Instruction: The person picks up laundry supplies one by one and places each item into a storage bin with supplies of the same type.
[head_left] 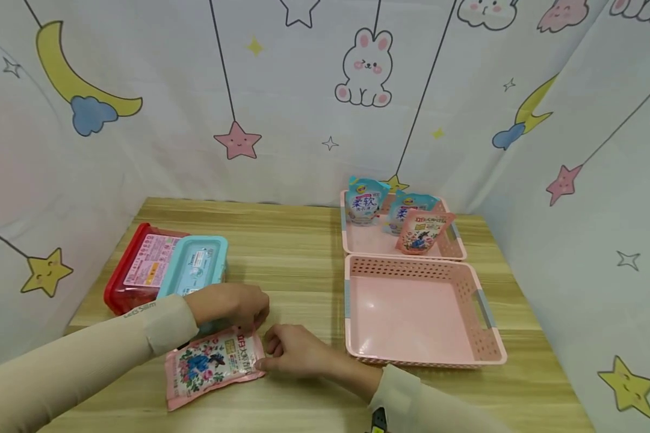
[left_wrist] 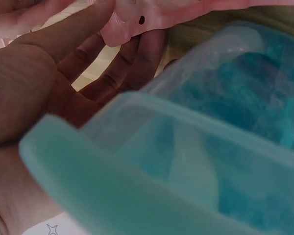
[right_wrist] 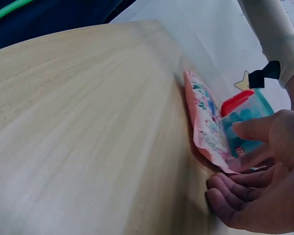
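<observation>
A pink flower-printed pouch [head_left: 213, 364] lies flat on the table at front left, its top end turned toward both hands. My left hand [head_left: 233, 304] reaches over the blue-lidded box and pinches the far top corner of the pouch; in the left wrist view its thumb and fingers meet around the pink corner beside a small hole. At the pouch's near right corner is my right hand [head_left: 300, 352], thumb overlapping the edge in the head view. The right wrist view shows its fingers [right_wrist: 230, 198] loosely bent beside the pouch edge, thumb spread apart.
Behind the pouch stand a clear box with a light blue lid [head_left: 200, 264] and a red-edged box [head_left: 141, 264]. A pink basket [head_left: 411, 319] is at right. Behind it another pink basket [head_left: 368, 243] holds two blue pouches [head_left: 365, 201] and a pink pouch [head_left: 422, 231].
</observation>
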`<action>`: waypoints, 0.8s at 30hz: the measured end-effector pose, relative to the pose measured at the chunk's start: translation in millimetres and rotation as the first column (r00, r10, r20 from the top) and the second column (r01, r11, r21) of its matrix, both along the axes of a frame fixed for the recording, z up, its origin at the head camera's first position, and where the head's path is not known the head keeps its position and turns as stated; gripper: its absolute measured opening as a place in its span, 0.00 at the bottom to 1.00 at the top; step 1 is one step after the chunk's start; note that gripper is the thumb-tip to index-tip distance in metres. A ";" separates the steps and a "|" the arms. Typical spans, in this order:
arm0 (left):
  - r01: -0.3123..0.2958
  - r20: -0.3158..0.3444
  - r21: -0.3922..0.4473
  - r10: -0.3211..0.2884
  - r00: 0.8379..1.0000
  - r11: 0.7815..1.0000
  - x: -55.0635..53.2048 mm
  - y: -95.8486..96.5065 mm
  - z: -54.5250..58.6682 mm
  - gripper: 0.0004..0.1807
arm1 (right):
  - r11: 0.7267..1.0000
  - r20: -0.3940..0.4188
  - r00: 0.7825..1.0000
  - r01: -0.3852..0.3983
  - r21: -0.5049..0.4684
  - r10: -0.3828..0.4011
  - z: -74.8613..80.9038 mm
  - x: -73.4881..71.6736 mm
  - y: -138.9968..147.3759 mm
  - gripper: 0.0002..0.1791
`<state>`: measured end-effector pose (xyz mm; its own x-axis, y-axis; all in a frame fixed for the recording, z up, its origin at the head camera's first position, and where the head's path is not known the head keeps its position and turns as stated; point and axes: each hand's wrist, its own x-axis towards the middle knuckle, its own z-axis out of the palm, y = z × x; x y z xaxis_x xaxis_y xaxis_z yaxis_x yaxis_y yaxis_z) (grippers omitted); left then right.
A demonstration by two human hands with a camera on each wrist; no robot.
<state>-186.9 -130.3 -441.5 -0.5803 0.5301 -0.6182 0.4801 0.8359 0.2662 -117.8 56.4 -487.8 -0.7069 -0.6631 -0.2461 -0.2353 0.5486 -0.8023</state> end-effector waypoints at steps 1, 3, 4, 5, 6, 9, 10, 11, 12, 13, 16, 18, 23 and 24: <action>0.011 0.004 0.005 -0.011 1.000 1.000 -0.8 -0.2 0.1 0.11 | 1.000 0.003 1.000 0.008 -0.007 -0.008 -1.2 1.0 -0.1 0.20; 0.033 0.012 0.013 -0.033 0.999 0.999 -2.7 -0.9 0.8 0.11 | 0.999 0.002 1.000 0.026 -0.022 -0.025 -3.6 2.7 0.2 0.18; 0.041 0.019 0.016 -0.041 0.999 0.999 -3.6 -1.4 1.7 0.11 | 0.999 -0.001 0.999 0.032 -0.029 -0.032 -4.7 3.5 0.6 0.18; 0.048 0.028 0.014 -0.049 0.998 0.999 -4.6 -1.7 2.4 0.11 | 0.999 -0.001 0.999 0.038 -0.036 -0.038 -5.6 4.2 1.0 0.19; 0.055 0.037 0.013 -0.055 0.998 0.998 -5.5 -2.0 3.3 0.11 | 0.998 -0.002 0.999 0.041 -0.040 -0.041 -6.3 4.7 1.5 0.19; 0.070 0.059 0.015 -0.071 0.996 0.997 -8.8 -1.8 6.6 0.11 | 0.998 -0.002 0.999 0.042 -0.050 -0.043 -7.7 5.4 3.1 0.19; 0.065 0.069 0.016 -0.066 0.995 0.998 -9.6 -1.0 7.5 0.11 | 0.997 0.001 0.999 0.045 -0.056 -0.045 -8.3 5.5 3.7 0.18; 0.066 0.073 0.019 -0.067 0.995 0.998 -10.7 0.0 8.3 0.11 | 0.997 0.001 0.999 0.051 -0.062 -0.051 -8.9 5.2 4.1 0.17; 0.068 0.078 0.026 -0.070 0.995 0.997 -12.0 1.0 9.3 0.11 | 0.996 -0.005 0.998 0.055 -0.068 -0.056 -9.5 4.8 4.6 0.16; 0.070 0.085 0.036 -0.073 0.994 0.997 -13.3 2.2 10.3 0.11 | 0.995 -0.008 0.998 0.063 -0.074 -0.063 -10.2 4.4 5.2 0.15; 0.077 0.115 0.048 -0.082 0.990 0.996 -16.9 6.7 13.2 0.11 | 0.992 -0.008 0.996 0.082 -0.092 -0.083 -12.6 3.4 6.7 0.14; 0.070 0.151 0.052 -0.077 0.986 0.996 -18.7 9.2 15.2 0.10 | 0.992 -0.009 0.996 0.082 -0.096 -0.084 -13.2 3.0 7.7 0.14; 0.033 0.194 0.053 -0.043 0.980 0.998 -20.8 11.7 20.2 0.07 | 0.991 -0.021 0.996 0.089 -0.103 -0.092 -13.9 1.7 9.0 0.14; 0.022 0.202 0.056 -0.033 0.979 0.998 -21.1 11.6 21.4 0.06 | 0.990 -0.022 0.995 0.096 -0.106 -0.099 -13.9 1.6 9.1 0.15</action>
